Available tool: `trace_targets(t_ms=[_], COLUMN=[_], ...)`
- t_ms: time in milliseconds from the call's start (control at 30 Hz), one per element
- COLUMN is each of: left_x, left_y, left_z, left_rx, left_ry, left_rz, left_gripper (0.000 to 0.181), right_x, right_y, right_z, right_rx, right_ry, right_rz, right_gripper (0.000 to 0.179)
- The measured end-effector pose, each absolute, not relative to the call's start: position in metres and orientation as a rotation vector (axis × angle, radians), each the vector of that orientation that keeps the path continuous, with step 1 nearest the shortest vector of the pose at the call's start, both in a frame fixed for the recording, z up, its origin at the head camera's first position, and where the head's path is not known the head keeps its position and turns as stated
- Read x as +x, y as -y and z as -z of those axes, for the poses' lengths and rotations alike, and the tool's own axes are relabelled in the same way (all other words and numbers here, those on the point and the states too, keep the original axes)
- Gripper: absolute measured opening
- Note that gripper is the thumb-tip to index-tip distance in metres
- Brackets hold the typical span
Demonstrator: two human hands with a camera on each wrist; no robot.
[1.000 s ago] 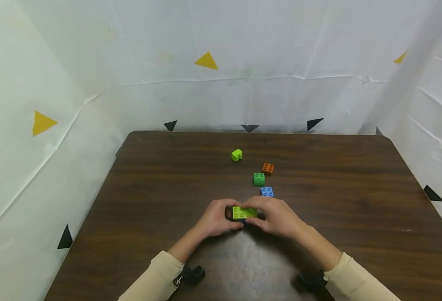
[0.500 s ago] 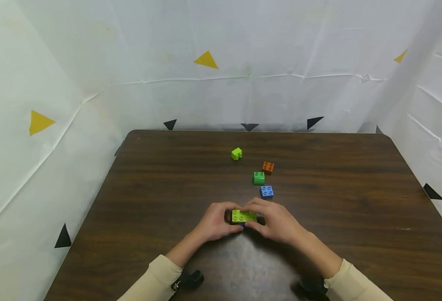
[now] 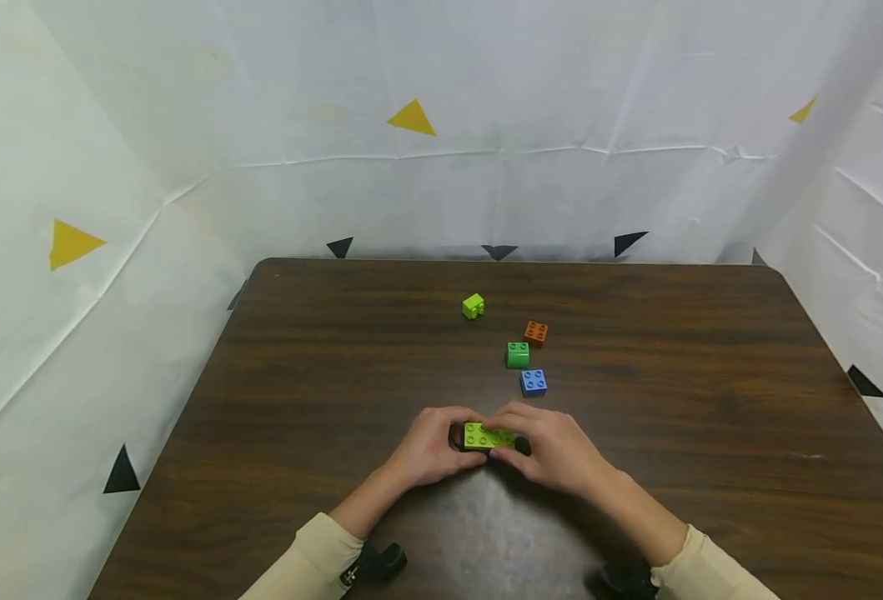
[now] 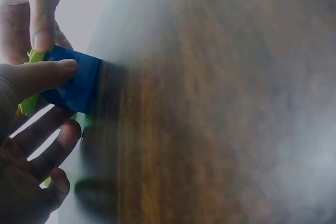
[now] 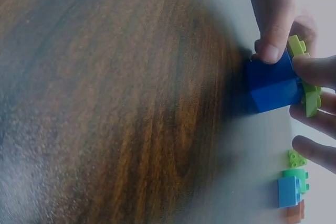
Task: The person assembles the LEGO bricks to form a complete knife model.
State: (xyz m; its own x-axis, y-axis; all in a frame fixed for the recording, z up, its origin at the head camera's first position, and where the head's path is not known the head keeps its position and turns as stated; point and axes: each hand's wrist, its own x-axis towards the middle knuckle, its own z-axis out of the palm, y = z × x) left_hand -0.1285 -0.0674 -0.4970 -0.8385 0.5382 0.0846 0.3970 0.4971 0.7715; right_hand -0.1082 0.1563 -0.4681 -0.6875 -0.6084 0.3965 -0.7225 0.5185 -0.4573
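Left hand [image 3: 429,450] and right hand [image 3: 554,446] meet low over the table [image 3: 711,433], fingers curled, pinching lime brick [image 3: 488,436] atop dark blue brick [image 4: 73,85] between opposing fingertips.

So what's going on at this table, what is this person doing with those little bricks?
A person sits at a dark wooden table and holds a lime green brick between both hands, the left hand and the right hand. The wrist views show a dark blue brick right beneath it, pinched by fingers of both hands. Further back, untouched, lie a blue brick, a green brick, an orange brick and a small lime brick.
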Motion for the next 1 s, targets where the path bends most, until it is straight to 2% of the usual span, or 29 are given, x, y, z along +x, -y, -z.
trace_targets(t_ms=[1000], left_x=[-0.1269], left_y=[0.0655], left_z=[0.4972], left_rx=[0.799], left_ry=[-2.612], left_rz=[-1.228], left_gripper=[0.037], right_x=[-0.1042], right_y=[-0.1535], right_z=[0.463], right_rx=[1.051], right_ry=[2.675], right_rz=[-0.861], right_gripper=[0.03])
